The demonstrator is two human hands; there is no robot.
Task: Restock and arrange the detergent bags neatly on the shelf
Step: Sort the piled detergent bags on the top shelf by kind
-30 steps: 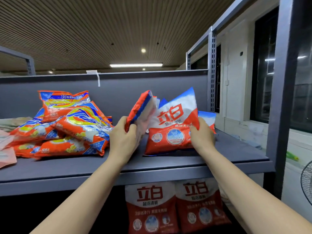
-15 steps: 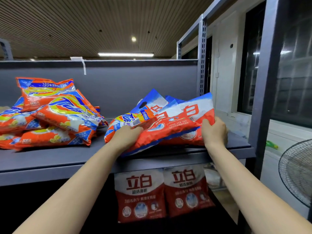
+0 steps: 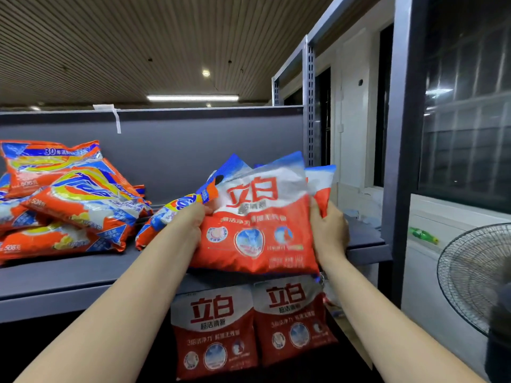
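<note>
A red and white detergent bag [image 3: 257,230] with blue top stands tilted at the front right of the grey shelf [image 3: 83,275], facing me. My left hand [image 3: 188,225] grips its left edge and my right hand [image 3: 327,233] grips its right edge. More red and white bags [image 3: 320,181] stand behind it. An orange and blue bag [image 3: 171,214] lies just left of it, partly under my left hand. A heap of orange, blue and yellow bags [image 3: 69,200] fills the shelf's left part.
Two red and white bags [image 3: 215,330] stand on the lower shelf below my hands. A grey upright post [image 3: 401,161] bounds the shelf on the right. A floor fan [image 3: 475,277] stands at the far right, near a window wall.
The red and white bag has been raised from a low slant to a nearly upright, front-facing pose. The orange and blue bag my left hand held one second ago now lies on the shelf.
</note>
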